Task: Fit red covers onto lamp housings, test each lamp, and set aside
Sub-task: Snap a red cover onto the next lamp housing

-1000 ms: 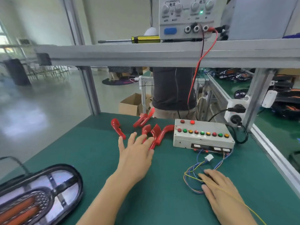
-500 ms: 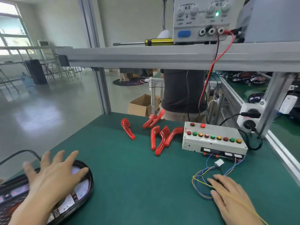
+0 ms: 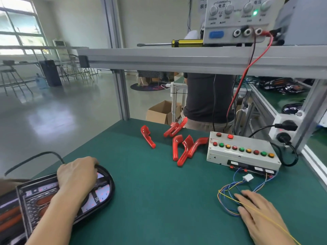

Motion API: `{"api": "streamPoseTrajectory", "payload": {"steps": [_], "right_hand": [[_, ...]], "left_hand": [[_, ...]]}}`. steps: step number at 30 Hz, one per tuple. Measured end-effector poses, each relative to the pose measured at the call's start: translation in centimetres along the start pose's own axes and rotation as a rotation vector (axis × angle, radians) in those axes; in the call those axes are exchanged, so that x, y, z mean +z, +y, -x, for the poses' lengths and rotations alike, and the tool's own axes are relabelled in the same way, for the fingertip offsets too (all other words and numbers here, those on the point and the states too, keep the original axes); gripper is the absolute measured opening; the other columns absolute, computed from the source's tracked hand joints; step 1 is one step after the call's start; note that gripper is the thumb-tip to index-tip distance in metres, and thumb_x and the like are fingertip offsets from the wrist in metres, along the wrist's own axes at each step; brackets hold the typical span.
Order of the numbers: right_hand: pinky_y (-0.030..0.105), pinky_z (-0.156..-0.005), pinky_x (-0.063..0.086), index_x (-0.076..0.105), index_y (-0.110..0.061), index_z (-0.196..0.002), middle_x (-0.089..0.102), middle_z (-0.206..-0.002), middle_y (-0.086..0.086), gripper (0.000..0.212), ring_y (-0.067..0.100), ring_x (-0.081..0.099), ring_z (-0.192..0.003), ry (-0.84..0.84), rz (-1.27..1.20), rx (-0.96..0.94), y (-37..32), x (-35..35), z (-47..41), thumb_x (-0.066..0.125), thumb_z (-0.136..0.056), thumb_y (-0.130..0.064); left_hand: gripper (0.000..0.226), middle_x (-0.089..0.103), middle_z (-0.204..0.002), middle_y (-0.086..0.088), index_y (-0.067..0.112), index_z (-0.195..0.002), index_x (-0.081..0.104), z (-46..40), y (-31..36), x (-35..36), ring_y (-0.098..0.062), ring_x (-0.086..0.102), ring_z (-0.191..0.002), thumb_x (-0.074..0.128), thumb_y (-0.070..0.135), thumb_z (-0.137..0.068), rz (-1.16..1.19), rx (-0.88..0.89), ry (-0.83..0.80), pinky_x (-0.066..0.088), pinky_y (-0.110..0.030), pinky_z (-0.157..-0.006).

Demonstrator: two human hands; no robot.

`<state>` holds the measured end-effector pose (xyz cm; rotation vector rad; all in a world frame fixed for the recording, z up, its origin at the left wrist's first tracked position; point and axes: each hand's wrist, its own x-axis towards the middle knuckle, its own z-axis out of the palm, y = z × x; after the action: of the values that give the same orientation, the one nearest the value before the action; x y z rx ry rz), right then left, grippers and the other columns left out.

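A black-rimmed lamp housing [image 3: 101, 192] with a silvery inside lies at the near left of the green table [image 3: 150, 200]. My left hand [image 3: 77, 175] grips its far rim, fingers curled over the edge. Several red covers lie at the table's middle back: one alone [image 3: 147, 137], a pair [image 3: 174, 129] near the far edge, and three together [image 3: 184, 149]. My right hand [image 3: 260, 213] lies flat at the near right on a bundle of blue and yellow wires [image 3: 228, 190].
A white test box [image 3: 242, 152] with coloured buttons sits at the right, its wires ending in a white connector [image 3: 247, 178]. A power supply [image 3: 235, 20] and a screwdriver [image 3: 177, 43] rest on the overhead shelf. A person stands behind the table. A socket block [image 3: 284, 131] is at far right.
My left hand left the red covers, swept back to the near left and now grips the lamp housing's rim. My right hand stayed on the wires.
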<state>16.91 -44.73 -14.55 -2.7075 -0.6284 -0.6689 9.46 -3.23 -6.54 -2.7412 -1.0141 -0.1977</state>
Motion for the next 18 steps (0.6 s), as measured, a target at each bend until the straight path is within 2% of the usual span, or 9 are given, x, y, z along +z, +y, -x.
{"api": "streamPoseTrajectory", "payload": {"steps": [6,8,12,13,14,15,16,17,18], "right_hand": [[0.056,-0.056,0.056,0.079,-0.006,-0.087,0.073,-0.091,0.012,0.088,0.04,0.072,-0.076,-0.019,-0.038,0.005,-0.1,-0.2,0.2,0.007,-0.102,-0.056],[0.053,-0.055,0.056,0.079,-0.006,-0.087,0.074,-0.09,0.012,0.088,0.039,0.072,-0.075,-0.102,-0.015,-0.015,-0.3,-0.7,0.3,0.008,-0.102,-0.055],[0.05,-0.051,0.054,0.078,-0.002,-0.083,0.074,-0.087,0.013,0.091,0.038,0.073,-0.074,-0.134,0.167,-0.043,-0.1,-0.6,0.7,0.005,-0.103,-0.052],[0.053,-0.054,0.054,0.077,0.0,-0.087,0.074,-0.092,0.015,0.09,0.037,0.073,-0.077,-0.272,0.17,-0.004,-1.0,-1.5,0.8,0.005,-0.103,-0.052],[0.057,-0.064,0.055,0.074,0.002,-0.1,0.072,-0.105,0.016,0.086,0.034,0.073,-0.09,-0.427,0.182,0.033,-1.9,-2.5,0.4,0.006,-0.103,-0.051],[0.057,-0.085,0.051,0.063,0.002,-0.122,0.062,-0.129,0.015,0.077,0.028,0.065,-0.113,-0.494,0.191,0.081,-3.0,-3.4,-0.2,0.01,-0.103,-0.051],[0.05,-0.105,0.041,0.045,-0.003,-0.141,0.044,-0.148,0.011,0.066,0.021,0.05,-0.133,-0.381,0.239,0.092,-3.4,-3.3,-0.5,0.02,-0.103,-0.051],[0.042,-0.11,0.036,0.039,-0.005,-0.144,0.038,-0.152,0.011,0.066,0.018,0.044,-0.137,-0.451,0.199,0.161,-4.3,-4.0,-0.5,0.041,-0.098,-0.053],[0.04,-0.099,0.047,0.054,-0.001,-0.13,0.053,-0.138,0.017,0.072,0.019,0.058,-0.122,-0.592,0.221,0.111,-4.8,-4.8,-0.7,0.07,-0.081,-0.052]], "left_hand": [[0.023,0.068,-0.108,-0.001,0.029,-0.108,0.067,-1.4,1.9,-0.4,-0.026,0.063,-0.102,0.051,0.023,-0.092,0.173,-0.019,0.025,0.044,-0.026,-0.074],[0.023,0.068,-0.108,-0.003,0.026,-0.108,0.067,-1.6,3.0,-0.5,-0.028,0.063,-0.103,0.052,0.022,-0.091,0.197,-0.003,0.017,0.044,-0.027,-0.074],[0.023,0.069,-0.104,-0.003,0.026,-0.106,0.067,-2.0,4.8,-1.1,-0.028,0.063,-0.099,0.051,0.02,-0.091,0.253,0.049,0.075,0.038,-0.025,-0.067],[0.023,0.069,-0.102,-0.002,0.026,-0.106,0.067,-2.1,5.3,-1.4,-0.028,0.062,-0.098,0.05,0.021,-0.092,0.285,0.078,0.097,0.037,-0.025,-0.067],[0.023,0.069,-0.101,-0.002,0.028,-0.108,0.066,-2.2,5.8,-1.7,-0.029,0.062,-0.098,0.049,0.022,-0.093,0.33,0.11,0.114,0.037,-0.026,-0.067],[0.024,0.069,-0.103,-0.001,0.03,-0.11,0.065,-2.1,6.5,-2.1,-0.028,0.061,-0.099,0.048,0.023,-0.094,0.384,0.142,0.126,0.038,-0.027,-0.069],[0.026,0.068,-0.107,0.0,0.033,-0.113,0.064,-2.0,7.3,-2.4,-0.028,0.06,-0.102,0.047,0.025,-0.096,0.44,0.173,0.138,0.04,-0.029,-0.073],[0.027,0.066,-0.11,0.0,0.034,-0.116,0.062,-1.8,8.2,-2.7,-0.028,0.059,-0.105,0.045,0.027,-0.097,0.492,0.207,0.148,0.041,-0.031,-0.076],[0.027,0.065,-0.112,0.0,0.035,-0.119,0.061,-1.6,9.2,-3.0,-0.028,0.058,-0.106,0.044,0.028,-0.098,0.542,0.238,0.152,0.041,-0.031,-0.079]]}}
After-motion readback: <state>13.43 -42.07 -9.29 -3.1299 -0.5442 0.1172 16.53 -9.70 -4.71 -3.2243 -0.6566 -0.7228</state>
